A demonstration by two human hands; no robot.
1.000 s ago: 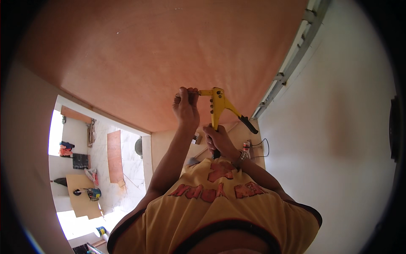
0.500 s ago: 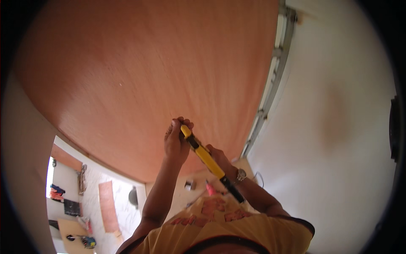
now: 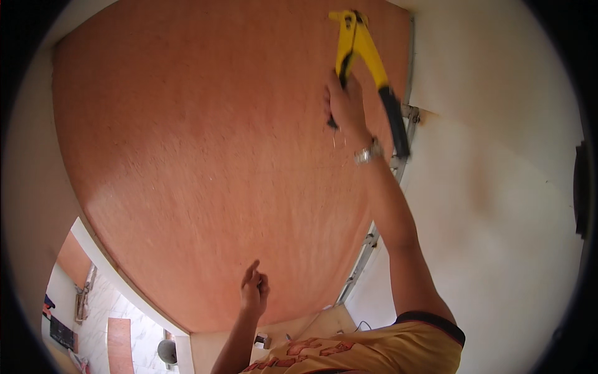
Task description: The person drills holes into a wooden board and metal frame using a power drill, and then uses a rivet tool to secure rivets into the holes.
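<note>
My right hand (image 3: 346, 106), raised high and wearing a wristwatch, is closed round one handle of a yellow hand riveter (image 3: 367, 53). The riveter's handles are spread, and its other black-gripped arm hangs free to the right of my wrist. Its head points up in front of a large reddish-brown plywood panel (image 3: 218, 156); whether the two touch I cannot tell. Lower down, my left hand (image 3: 254, 290) is before the panel with the index finger pointing up and the other fingers curled in. Anything inside those curled fingers is hidden.
A metal frame (image 3: 360, 268) runs along the panel's right edge, beside a stained white wall (image 3: 486, 249). At lower left, an opening shows a pale marbled floor with a plywood strip (image 3: 119, 346) and a dark round object (image 3: 167, 351).
My right hand has swung the riveter up and away to the upper right, and its handles have spread apart. My left hand has come off the tool and dropped lower.
</note>
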